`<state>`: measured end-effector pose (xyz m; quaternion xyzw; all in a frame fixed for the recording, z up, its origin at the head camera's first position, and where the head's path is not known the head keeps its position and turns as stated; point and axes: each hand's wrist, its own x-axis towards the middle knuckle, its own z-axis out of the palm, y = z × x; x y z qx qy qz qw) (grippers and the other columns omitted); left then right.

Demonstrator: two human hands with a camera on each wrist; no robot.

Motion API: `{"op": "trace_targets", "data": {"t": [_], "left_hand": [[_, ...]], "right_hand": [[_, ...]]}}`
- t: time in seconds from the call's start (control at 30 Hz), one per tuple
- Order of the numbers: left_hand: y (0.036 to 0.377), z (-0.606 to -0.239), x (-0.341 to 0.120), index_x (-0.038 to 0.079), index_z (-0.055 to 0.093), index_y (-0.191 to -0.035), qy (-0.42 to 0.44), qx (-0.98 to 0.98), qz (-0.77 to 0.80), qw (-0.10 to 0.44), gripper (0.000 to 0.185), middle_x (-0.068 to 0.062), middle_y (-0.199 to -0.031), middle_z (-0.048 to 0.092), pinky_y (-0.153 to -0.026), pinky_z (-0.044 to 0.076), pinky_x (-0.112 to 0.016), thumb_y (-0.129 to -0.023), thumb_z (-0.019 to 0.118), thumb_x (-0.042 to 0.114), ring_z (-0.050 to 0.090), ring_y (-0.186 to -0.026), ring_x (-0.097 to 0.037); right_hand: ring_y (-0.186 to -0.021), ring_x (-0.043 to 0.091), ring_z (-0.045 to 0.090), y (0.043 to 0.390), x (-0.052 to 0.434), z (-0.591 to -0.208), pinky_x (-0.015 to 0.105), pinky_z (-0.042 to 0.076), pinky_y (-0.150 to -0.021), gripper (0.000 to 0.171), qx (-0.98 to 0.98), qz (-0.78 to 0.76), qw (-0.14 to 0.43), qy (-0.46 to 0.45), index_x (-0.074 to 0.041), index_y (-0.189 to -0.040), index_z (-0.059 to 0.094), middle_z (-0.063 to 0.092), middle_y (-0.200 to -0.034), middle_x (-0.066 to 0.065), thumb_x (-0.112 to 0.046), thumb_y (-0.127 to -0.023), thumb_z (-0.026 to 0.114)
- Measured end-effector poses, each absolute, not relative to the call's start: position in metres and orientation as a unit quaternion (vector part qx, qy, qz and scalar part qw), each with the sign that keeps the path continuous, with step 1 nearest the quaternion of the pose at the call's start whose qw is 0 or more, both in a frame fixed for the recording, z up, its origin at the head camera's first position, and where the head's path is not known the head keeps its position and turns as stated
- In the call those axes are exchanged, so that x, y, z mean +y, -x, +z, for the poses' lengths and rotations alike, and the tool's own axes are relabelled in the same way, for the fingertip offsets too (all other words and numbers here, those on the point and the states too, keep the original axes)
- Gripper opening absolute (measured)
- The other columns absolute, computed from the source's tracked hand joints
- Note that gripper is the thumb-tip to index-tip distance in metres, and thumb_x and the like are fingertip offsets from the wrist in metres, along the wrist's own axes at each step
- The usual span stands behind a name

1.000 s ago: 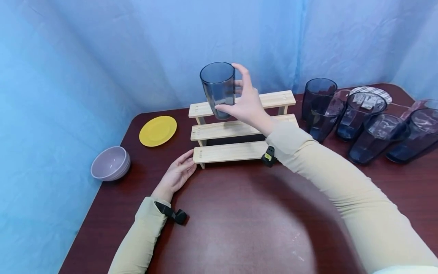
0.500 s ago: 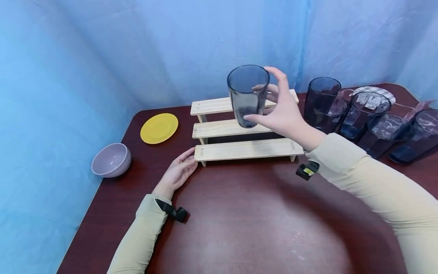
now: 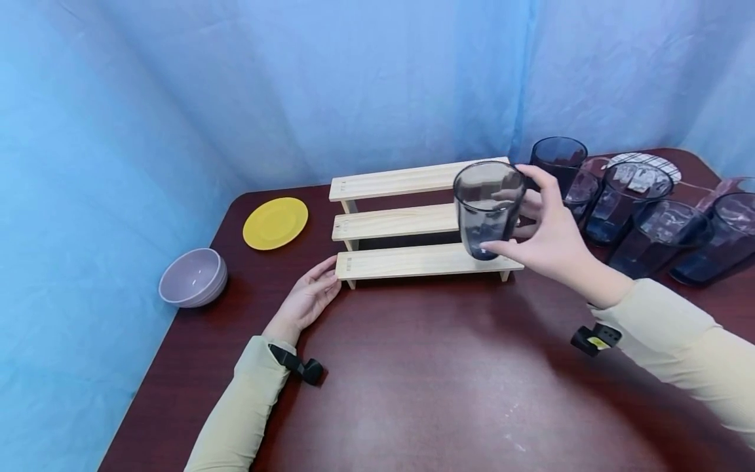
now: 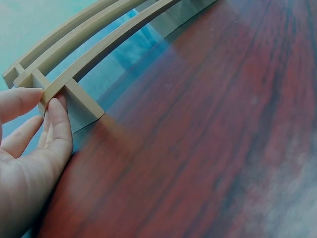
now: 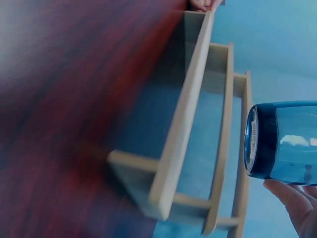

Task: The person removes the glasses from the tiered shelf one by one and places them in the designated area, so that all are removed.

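Smoky blue tumbler (see-through, upright)

Right of centre: dark tumbler gripped by right hand above three-tier wooden riser; left hand touched its lower-left corner.

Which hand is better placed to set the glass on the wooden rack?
Right. The right hand already grips the glass, upright, over the right end of the rack. The left hand rests on the table, fingers touching the rack's lowest step at its left end, likely steadying it.
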<state>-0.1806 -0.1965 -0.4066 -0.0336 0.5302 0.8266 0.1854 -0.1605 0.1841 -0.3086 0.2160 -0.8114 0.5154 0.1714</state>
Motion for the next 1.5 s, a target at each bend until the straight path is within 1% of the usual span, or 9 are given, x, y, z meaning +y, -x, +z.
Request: {"op": "trace_targets", "data": {"t": [0.1, 0.2, 0.27, 0.6, 0.7, 0.83, 0.9, 1.23, 1.5], "left_hand": [[0.181, -0.406, -0.197, 0.001, 0.016, -0.150, 0.034, 0.530, 0.827, 0.185, 0.058, 0.002, -0.095, 0.060, -0.079, 0.048, -0.017, -0.097, 0.035, -0.010, 0.059, -0.084, -0.005], [0.180, -0.406, -0.199, 0.002, 0.016, -0.151, 0.036, 0.529, 0.827, 0.185, 0.058, 0.002, -0.095, 0.059, -0.079, 0.048, -0.017, -0.097, 0.035, -0.010, 0.059, -0.084, -0.005], [0.180, -0.406, -0.199, 0.002, 0.016, -0.151, 0.036, 0.528, 0.828, 0.186, 0.058, 0.002, -0.096, 0.059, -0.079, 0.048, -0.017, -0.097, 0.034, -0.010, 0.059, -0.084, -0.005], [0.179, -0.407, -0.197, 0.002, 0.016, -0.150, 0.031, 0.528, 0.828, 0.187, 0.058, 0.002, -0.096, 0.060, -0.079, 0.048, -0.017, -0.097, 0.035, -0.009, 0.059, -0.085, -0.005], [0.179, -0.408, -0.197, 0.002, 0.017, -0.150, 0.030, 0.527, 0.828, 0.188, 0.058, 0.002, -0.096, 0.060, -0.079, 0.048, -0.017, -0.097, 0.035, -0.009, 0.059, -0.085, -0.005], [0.180, -0.408, -0.198, 0.001, 0.016, -0.150, 0.028, 0.526, 0.830, 0.185, 0.058, 0.002, -0.095, 0.060, -0.079, 0.048, -0.017, -0.097, 0.034, -0.010, 0.059, -0.084, -0.005], [0.180, -0.408, -0.198, 0.001, 0.016, -0.150, 0.027, 0.526, 0.830, 0.185, 0.058, 0.002, -0.094, 0.060, -0.079, 0.048, -0.017, -0.097, 0.033, -0.011, 0.059, -0.084, -0.005], [0.178, -0.409, -0.198, 0.002, 0.016, -0.151, 0.026, 0.525, 0.829, 0.188, 0.058, 0.001, -0.096, 0.060, -0.079, 0.048, -0.017, -0.097, 0.034, -0.010, 0.059, -0.085, -0.005], [0.180, -0.409, -0.198, 0.002, 0.015, -0.151, 0.026, 0.522, 0.832, 0.187, 0.058, 0.001, -0.096, 0.060, -0.079, 0.049, -0.018, -0.097, 0.033, -0.011, 0.060, -0.085, -0.005]], "right_hand": [[-0.097, -0.013, 0.054, 0.154, 0.197, -0.311, 0.008, 0.049, -0.070, 0.110, -0.834, 0.486, 0.172, -0.194, -0.020, -0.146, 0.019, 0.061, -0.117, 0.002, 0.009, -0.061, 0.083], [-0.097, -0.014, 0.053, 0.149, 0.207, -0.312, 0.006, 0.047, -0.070, 0.112, -0.842, 0.477, 0.174, -0.181, -0.019, -0.146, 0.019, 0.057, -0.113, -0.018, 0.009, -0.059, 0.084], [-0.096, -0.015, 0.052, 0.146, 0.213, -0.313, 0.005, 0.047, -0.069, 0.112, -0.846, 0.474, 0.173, -0.174, -0.017, -0.145, 0.019, 0.054, -0.110, -0.026, 0.009, -0.059, 0.084], [-0.078, -0.019, 0.055, 0.131, 0.242, -0.320, 0.006, 0.047, -0.061, 0.113, -0.876, 0.449, 0.130, -0.119, -0.024, -0.147, 0.012, 0.050, -0.103, -0.030, 0.004, -0.063, 0.083], [-0.073, -0.019, 0.054, 0.126, 0.248, -0.324, 0.006, 0.046, -0.059, 0.113, -0.891, 0.428, 0.119, -0.098, -0.024, -0.147, 0.011, 0.054, -0.105, -0.018, 0.001, -0.064, 0.084], [-0.070, -0.020, 0.050, 0.123, 0.253, -0.328, 0.004, 0.044, -0.058, 0.114, -0.906, 0.402, 0.106, -0.079, -0.024, -0.148, 0.009, 0.059, -0.108, 0.015, -0.003, -0.065, 0.084], [-0.070, -0.020, 0.050, 0.123, 0.255, -0.330, 0.004, 0.043, -0.057, 0.114, -0.909, 0.397, 0.104, -0.077, -0.023, -0.148, 0.008, 0.058, -0.108, 0.024, -0.003, -0.066, 0.084], [-0.067, -0.018, 0.048, 0.119, 0.264, -0.344, 0.007, 0.042, -0.054, 0.110, -0.915, 0.382, 0.109, -0.075, -0.014, -0.146, 0.011, 0.058, -0.104, 0.026, 0.000, -0.064, 0.084], [-0.075, -0.024, 0.040, 0.123, 0.271, -0.350, 0.009, 0.041, -0.052, 0.108, -0.915, 0.381, 0.096, -0.090, -0.009, -0.145, 0.005, 0.054, -0.106, 0.029, 0.001, -0.068, 0.081]]}}
